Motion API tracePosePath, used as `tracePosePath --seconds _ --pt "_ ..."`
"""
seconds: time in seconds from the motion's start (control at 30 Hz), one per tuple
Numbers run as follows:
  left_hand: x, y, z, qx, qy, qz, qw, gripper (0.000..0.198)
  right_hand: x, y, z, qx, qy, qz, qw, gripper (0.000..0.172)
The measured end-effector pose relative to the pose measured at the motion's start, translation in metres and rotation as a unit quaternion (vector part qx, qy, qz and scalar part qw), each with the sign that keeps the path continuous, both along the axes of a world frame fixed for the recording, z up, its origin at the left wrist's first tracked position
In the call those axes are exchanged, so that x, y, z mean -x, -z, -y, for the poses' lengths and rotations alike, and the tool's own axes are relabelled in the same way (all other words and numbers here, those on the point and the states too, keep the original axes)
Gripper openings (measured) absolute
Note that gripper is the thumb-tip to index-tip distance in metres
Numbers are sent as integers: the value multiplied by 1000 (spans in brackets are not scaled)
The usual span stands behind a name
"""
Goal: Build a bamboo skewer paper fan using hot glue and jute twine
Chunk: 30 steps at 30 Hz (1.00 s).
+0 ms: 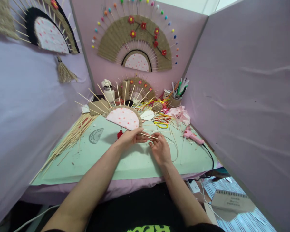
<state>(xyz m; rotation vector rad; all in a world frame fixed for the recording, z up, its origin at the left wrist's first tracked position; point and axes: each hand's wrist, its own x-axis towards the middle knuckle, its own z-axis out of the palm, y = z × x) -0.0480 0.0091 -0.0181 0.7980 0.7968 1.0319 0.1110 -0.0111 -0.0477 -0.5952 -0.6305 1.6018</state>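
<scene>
My left hand (134,136) is closed on the lower right corner of a half-round fan (123,118), thumb on top. The fan has a white face with pink dots, a twine-wrapped curved rim and thin wooden sticks fanning outward. Beside it, my right hand (160,146) pinches near the end of the lowest stick, where a strand of twine (177,151) loops down to the table. Whether its fingers hold the twine, the stick or both is too small to make out. Under the fan lies a small red ball (120,134).
Loose wooden sticks (65,141) and a protractor (96,136) lie at left. Yellow-handled scissors (161,124) are behind my hands. A pink glue gun (193,136) with a black cord rests at right. Jar (109,93), twine spool (126,90) and tool cup (175,101) stand at the back.
</scene>
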Motion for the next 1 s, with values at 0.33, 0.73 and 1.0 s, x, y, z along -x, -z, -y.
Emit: tracePosePath --seconds 0.33,0.73,1.0 --pt "-2 -2 3 3 19 -9 1000 18 -13 4 -2 -55 -12 87 995 35" --pt "7 2 -2 -8 28 -11 1000 25 -32 14 -17 -110 -32 252 961 47" --pt "7 4 -4 -12 30 -18 999 26 -48 -1 -12 -12 -65 210 976 24"
